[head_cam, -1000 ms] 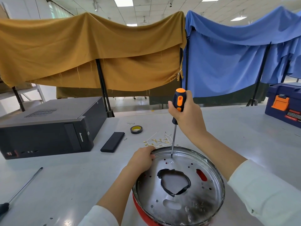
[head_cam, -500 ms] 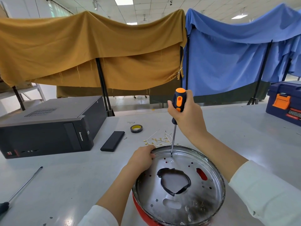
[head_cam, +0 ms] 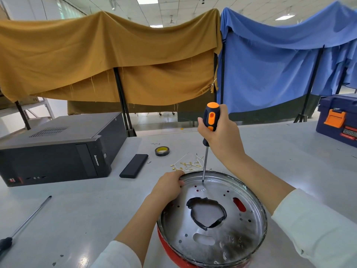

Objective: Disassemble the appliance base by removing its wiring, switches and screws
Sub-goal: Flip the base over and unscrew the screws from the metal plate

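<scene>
Right hand (head_cam: 219, 135) gripped screwdriver (head_cam: 211, 120) upright, tip in far-side screw; left hand (head_cam: 170, 185) clamped appliance base (head_cam: 249, 235) rim; thin stiff metal, prob. light, sharp-edged; hold by rim.

Black computer tower (head_cam: 58, 149), tape roll (head_cam: 161, 151), blue toolbox (head_cam: 340, 120) on grey table (head_cam: 77, 206)

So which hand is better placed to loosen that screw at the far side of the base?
Right. The right hand grips the screwdriver upright, tip down in the base. The left hand grips the rim.
</scene>
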Demonstrator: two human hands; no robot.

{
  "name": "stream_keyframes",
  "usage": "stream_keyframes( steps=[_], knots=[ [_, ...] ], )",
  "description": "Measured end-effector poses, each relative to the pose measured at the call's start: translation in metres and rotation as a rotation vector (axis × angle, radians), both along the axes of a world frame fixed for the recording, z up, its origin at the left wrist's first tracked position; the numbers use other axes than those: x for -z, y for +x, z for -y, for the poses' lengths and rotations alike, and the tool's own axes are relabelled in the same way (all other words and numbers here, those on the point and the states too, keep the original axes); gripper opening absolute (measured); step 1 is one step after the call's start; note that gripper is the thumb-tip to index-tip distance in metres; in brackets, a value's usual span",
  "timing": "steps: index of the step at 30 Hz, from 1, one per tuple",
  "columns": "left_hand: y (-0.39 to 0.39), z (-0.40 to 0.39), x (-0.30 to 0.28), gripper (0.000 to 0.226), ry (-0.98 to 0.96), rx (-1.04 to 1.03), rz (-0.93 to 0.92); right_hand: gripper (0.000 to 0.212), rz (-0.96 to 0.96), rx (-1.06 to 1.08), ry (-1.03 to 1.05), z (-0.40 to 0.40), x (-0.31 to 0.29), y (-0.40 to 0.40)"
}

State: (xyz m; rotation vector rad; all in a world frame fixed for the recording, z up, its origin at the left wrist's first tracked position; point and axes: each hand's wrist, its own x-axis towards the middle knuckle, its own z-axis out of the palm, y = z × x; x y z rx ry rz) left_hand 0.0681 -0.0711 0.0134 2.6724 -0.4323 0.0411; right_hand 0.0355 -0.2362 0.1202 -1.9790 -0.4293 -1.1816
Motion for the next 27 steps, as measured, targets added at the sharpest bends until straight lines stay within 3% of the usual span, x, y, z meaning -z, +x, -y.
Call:
stream_keyframes(
  steps=[17,27],
  knots=[
    [-0.002,0.000,-0.003,0.039,0.018,0.004,-0.006,0.027,-0.070,0.108,-0.015,-0.013,-0.004,-0.001],
    [-0.002,-0.001,0.000,0.037,0.006,0.013,-0.001,0.029,-0.189,0.412,0.018,-0.016,-0.011,0.011]
  ],
)
